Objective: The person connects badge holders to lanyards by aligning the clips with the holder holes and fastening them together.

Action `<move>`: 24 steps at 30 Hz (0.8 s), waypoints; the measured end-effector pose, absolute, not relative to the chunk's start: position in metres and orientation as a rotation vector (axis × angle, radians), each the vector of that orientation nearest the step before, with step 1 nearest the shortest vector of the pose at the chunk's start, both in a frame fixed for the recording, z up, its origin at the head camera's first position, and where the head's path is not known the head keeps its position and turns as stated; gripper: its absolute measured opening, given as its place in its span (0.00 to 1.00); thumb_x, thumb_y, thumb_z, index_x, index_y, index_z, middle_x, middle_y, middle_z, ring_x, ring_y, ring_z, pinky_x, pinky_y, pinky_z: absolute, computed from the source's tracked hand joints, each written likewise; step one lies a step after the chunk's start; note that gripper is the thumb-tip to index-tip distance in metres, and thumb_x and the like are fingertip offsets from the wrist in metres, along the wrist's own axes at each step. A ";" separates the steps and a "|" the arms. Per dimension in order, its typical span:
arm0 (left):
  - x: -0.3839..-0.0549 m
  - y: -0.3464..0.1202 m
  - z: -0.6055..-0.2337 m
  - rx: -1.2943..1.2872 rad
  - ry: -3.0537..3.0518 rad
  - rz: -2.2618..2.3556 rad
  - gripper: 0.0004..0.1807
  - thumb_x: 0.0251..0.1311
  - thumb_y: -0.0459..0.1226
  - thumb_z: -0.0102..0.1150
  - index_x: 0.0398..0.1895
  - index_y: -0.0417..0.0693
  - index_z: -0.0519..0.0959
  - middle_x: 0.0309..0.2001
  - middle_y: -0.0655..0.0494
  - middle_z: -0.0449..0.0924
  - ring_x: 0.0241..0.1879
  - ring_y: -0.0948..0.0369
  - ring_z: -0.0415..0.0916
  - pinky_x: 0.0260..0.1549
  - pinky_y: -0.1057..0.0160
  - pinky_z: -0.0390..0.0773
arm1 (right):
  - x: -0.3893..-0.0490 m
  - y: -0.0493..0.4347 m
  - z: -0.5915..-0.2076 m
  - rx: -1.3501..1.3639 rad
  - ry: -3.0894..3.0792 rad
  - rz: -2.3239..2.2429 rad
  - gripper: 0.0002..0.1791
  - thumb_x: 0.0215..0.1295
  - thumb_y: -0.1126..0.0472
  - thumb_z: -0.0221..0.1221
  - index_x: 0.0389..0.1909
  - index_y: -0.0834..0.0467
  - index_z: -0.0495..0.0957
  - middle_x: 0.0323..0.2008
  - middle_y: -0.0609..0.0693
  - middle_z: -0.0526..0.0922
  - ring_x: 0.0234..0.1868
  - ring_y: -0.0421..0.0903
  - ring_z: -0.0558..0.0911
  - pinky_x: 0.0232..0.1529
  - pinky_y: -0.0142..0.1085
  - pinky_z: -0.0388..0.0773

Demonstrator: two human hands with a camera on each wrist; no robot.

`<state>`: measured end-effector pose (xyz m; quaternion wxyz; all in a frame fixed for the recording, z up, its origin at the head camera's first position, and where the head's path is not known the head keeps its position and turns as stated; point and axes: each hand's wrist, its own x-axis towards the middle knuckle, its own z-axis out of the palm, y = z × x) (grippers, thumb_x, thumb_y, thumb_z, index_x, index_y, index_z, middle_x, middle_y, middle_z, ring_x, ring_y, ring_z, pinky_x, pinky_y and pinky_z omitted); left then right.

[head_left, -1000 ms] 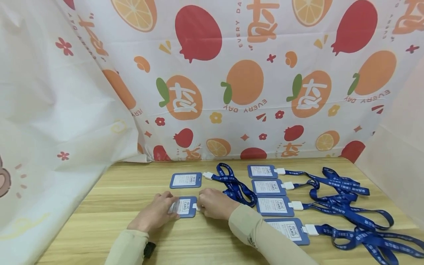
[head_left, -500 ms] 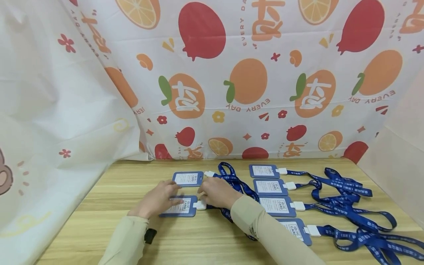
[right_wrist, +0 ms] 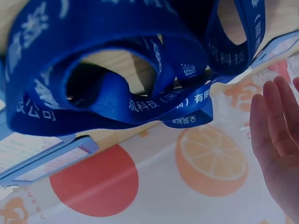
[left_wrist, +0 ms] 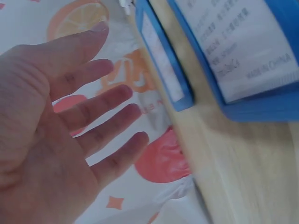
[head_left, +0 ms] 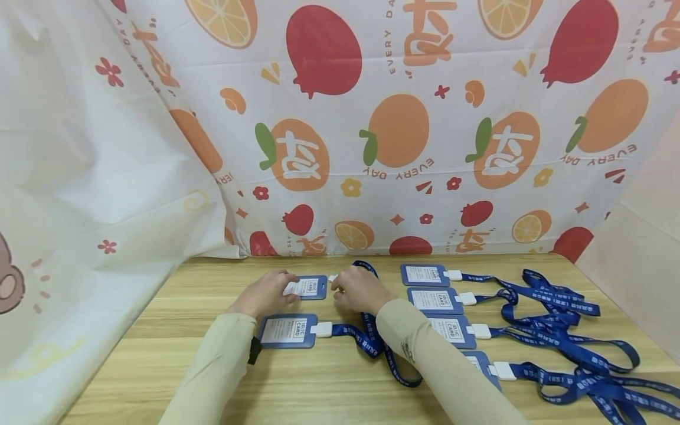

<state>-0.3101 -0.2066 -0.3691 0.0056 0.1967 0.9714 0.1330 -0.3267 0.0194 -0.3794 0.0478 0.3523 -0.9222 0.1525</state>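
Observation:
My left hand (head_left: 265,293) is at the left end of the far blue badge holder (head_left: 310,287), covering part of its white card. In the left wrist view its fingers (left_wrist: 100,109) are spread and hold nothing. My right hand (head_left: 363,290) is over the far lanyard, just right of that holder and beside a small white clip (head_left: 332,278). Straight fingers (right_wrist: 276,122) show in the right wrist view, near blue lanyard loops (right_wrist: 117,100). Closer to me lies another badge holder (head_left: 288,330), its white clip (head_left: 321,329) joined to a blue lanyard (head_left: 355,337).
Several more badge holders (head_left: 435,300) form a column on the right, partly behind the right sleeve (head_left: 425,348). Their blue lanyards (head_left: 579,348) trail across the right side of the wooden table (head_left: 133,354). A fruit-print cloth (head_left: 340,136) hangs along the back edge.
Both hands have left the nearer badge holder and moved away from me to the far one. The nearer holder now lies with its lanyard stretched out to the right.

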 end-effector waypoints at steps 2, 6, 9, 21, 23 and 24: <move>-0.315 -0.205 -0.371 0.582 3.025 0.424 0.20 0.62 0.34 0.69 0.56 0.36 0.81 0.54 0.39 0.80 0.58 0.41 0.75 0.58 0.40 0.73 | -0.330 0.020 -0.380 1.047 -2.798 0.468 0.08 0.64 0.68 0.64 0.42 0.61 0.89 0.42 0.52 0.89 0.44 0.47 0.86 0.48 0.40 0.83; -0.324 -0.203 -0.375 0.471 2.974 0.472 0.23 0.63 0.35 0.69 0.60 0.37 0.79 0.59 0.38 0.78 0.62 0.40 0.71 0.61 0.39 0.70 | -0.337 0.019 -0.380 0.994 -2.804 0.400 0.09 0.61 0.71 0.63 0.39 0.61 0.90 0.38 0.51 0.89 0.39 0.46 0.85 0.44 0.41 0.83; -0.329 -0.203 -0.378 0.429 2.948 0.485 0.26 0.62 0.35 0.70 0.62 0.38 0.78 0.61 0.38 0.76 0.64 0.39 0.69 0.62 0.38 0.68 | -0.340 0.016 -0.378 0.961 -2.843 0.322 0.09 0.60 0.72 0.62 0.35 0.59 0.90 0.32 0.48 0.87 0.32 0.44 0.82 0.39 0.41 0.82; -0.341 -0.208 -0.386 0.322 2.868 0.433 0.37 0.60 0.40 0.72 0.71 0.41 0.70 0.74 0.36 0.60 0.72 0.36 0.54 0.64 0.31 0.60 | -0.349 0.012 -0.388 0.869 -2.870 0.125 0.06 0.66 0.68 0.61 0.36 0.60 0.86 0.35 0.52 0.84 0.38 0.47 0.82 0.42 0.41 0.82; -0.342 -0.209 -0.388 0.323 2.868 0.416 0.36 0.61 0.40 0.72 0.71 0.41 0.70 0.73 0.36 0.61 0.72 0.36 0.54 0.65 0.31 0.59 | -0.350 0.015 -0.392 0.869 -2.859 0.085 0.05 0.66 0.68 0.61 0.36 0.61 0.86 0.36 0.53 0.84 0.41 0.49 0.83 0.45 0.41 0.81; -0.342 -0.210 -0.389 0.322 2.869 0.409 0.36 0.61 0.40 0.71 0.71 0.40 0.70 0.73 0.35 0.62 0.72 0.36 0.55 0.65 0.32 0.59 | -0.351 0.017 -0.394 0.868 -2.859 0.072 0.05 0.66 0.68 0.61 0.37 0.61 0.86 0.37 0.54 0.84 0.43 0.50 0.83 0.47 0.41 0.81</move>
